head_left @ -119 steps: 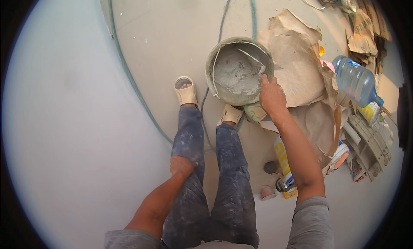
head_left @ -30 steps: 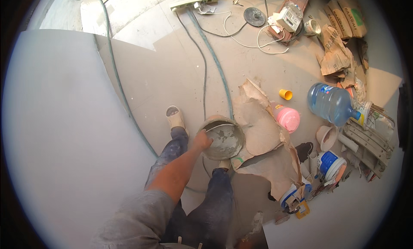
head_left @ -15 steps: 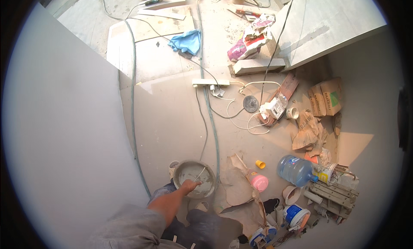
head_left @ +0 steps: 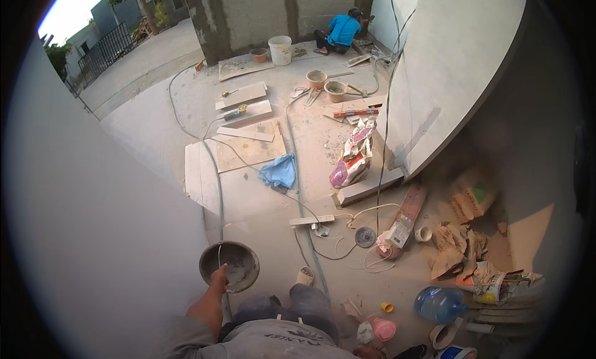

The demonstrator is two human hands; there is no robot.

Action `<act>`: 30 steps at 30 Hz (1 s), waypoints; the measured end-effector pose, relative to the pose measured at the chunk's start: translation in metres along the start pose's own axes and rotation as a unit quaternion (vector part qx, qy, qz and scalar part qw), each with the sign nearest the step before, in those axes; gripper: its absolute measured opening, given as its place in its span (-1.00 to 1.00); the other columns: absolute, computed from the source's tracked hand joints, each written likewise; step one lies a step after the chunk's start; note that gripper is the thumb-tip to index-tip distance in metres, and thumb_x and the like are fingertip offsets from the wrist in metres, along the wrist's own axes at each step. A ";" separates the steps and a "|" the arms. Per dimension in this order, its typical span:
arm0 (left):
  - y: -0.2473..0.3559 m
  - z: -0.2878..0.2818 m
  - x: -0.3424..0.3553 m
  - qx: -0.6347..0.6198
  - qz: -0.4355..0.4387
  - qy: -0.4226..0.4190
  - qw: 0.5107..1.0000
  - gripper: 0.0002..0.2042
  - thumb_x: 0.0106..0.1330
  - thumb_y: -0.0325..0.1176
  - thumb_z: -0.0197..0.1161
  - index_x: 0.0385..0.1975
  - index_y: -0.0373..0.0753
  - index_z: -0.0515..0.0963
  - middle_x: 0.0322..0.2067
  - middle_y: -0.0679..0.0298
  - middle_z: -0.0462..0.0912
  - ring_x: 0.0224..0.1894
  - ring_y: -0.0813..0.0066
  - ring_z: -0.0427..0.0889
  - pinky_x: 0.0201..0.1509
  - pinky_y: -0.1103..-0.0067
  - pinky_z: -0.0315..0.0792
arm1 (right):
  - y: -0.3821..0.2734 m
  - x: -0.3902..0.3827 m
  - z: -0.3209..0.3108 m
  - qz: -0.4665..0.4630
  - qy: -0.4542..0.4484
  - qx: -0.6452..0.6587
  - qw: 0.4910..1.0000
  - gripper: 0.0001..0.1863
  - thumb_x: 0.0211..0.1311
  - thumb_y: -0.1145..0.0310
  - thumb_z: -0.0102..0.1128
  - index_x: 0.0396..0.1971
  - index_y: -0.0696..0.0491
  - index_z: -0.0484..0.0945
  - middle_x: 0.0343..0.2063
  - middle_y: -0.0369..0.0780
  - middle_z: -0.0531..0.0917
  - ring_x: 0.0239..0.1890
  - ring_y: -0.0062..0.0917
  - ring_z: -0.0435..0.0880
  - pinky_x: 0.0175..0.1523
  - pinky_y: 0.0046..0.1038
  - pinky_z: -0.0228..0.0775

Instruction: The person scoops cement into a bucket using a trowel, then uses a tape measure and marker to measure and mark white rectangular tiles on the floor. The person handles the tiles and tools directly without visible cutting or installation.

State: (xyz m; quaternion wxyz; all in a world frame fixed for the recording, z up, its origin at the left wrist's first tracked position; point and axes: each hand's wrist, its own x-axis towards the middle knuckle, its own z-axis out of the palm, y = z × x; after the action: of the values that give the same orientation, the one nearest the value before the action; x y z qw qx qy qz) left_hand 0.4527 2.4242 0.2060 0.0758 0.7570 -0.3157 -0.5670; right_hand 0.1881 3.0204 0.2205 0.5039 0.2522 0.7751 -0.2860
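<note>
My left hand (head_left: 219, 278) is closed on the thin, pale handle of a round dark mortar bucket (head_left: 247, 255). Grey wet-looking residue coats the inside of the bucket. It hangs at my left side, tilted a little, above a green hose (head_left: 219, 197). At the lower edge, right of my grey shirt, a small skin-toned patch (head_left: 369, 353) looks like part of my right hand or arm; its fingers do not show.
A power strip (head_left: 312, 220) with cords lies ahead, near a blue cloth (head_left: 279, 171). Farther off are an angle grinder (head_left: 236, 112), boards, buckets and a crouching person in blue (head_left: 343, 30). At right lie a water jug (head_left: 439, 305), torn paper sacks (head_left: 458, 247) and a pink container (head_left: 382, 328).
The bucket has come up and to the left in my left hand. My view has tilted up, bringing the far wall, the street and the crouching person into sight.
</note>
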 end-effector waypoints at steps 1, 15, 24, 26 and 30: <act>0.029 -0.002 0.000 -0.044 0.017 0.024 0.999 -0.54 0.30 0.02 0.40 -0.01 -0.20 0.52 -0.46 0.28 0.36 -0.53 0.46 0.27 -0.38 0.42 0.36 | -0.020 0.008 -0.011 0.019 0.000 0.018 1.000 -0.88 0.21 0.49 0.29 -0.33 0.22 0.58 -0.52 -0.10 0.69 -0.57 -0.35 0.67 -0.48 -0.32 0.57; 0.173 -0.012 0.076 -0.357 -0.189 0.075 0.912 -0.60 0.32 0.17 -0.05 -0.26 -0.01 0.52 -0.49 0.38 0.38 -0.65 0.53 0.18 -0.38 0.49 0.35 | -0.494 0.114 -0.117 -0.298 0.178 -0.016 0.938 -0.73 0.11 0.43 0.40 -0.25 0.28 0.60 -0.48 -0.14 0.69 -0.53 -0.45 0.67 -0.45 -0.37 0.51; 0.148 0.001 0.118 -0.388 -0.230 0.002 0.893 -0.51 0.31 0.22 -0.11 -0.21 -0.09 0.49 -0.35 0.28 0.51 -0.55 0.37 0.28 -0.46 0.41 0.32 | -0.452 0.118 -0.035 0.068 -0.013 -0.041 0.997 -0.84 0.20 0.41 0.43 -0.35 0.20 0.71 -0.43 -0.08 0.75 -0.43 -0.28 0.77 -0.39 -0.18 0.61; 0.157 0.005 0.123 -0.412 -0.232 0.022 0.881 -0.51 0.31 0.23 -0.11 -0.22 -0.09 0.47 -0.35 0.28 0.49 -0.55 0.37 0.28 -0.45 0.40 0.32 | -0.493 0.100 -0.022 0.071 -0.056 -0.074 0.993 -0.83 0.20 0.41 0.44 -0.33 0.21 0.71 -0.40 -0.07 0.76 -0.42 -0.28 0.78 -0.39 -0.22 0.61; 0.206 0.034 0.131 -0.440 -0.234 0.072 0.864 -0.50 0.31 0.25 -0.11 -0.23 -0.09 0.45 -0.36 0.29 0.47 -0.54 0.37 0.27 -0.43 0.40 0.32 | -0.586 0.132 -0.006 0.001 -0.048 -0.143 0.989 -0.77 0.13 0.38 0.49 -0.32 0.23 0.71 -0.43 -0.08 0.76 -0.47 -0.31 0.76 -0.41 -0.28 0.60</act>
State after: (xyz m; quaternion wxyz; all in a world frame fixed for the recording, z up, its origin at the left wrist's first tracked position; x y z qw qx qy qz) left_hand 0.3615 2.1962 0.1857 0.2886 0.7350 0.1599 -0.5924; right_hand -0.2616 2.6224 0.2115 0.5715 0.1641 0.7829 -0.1831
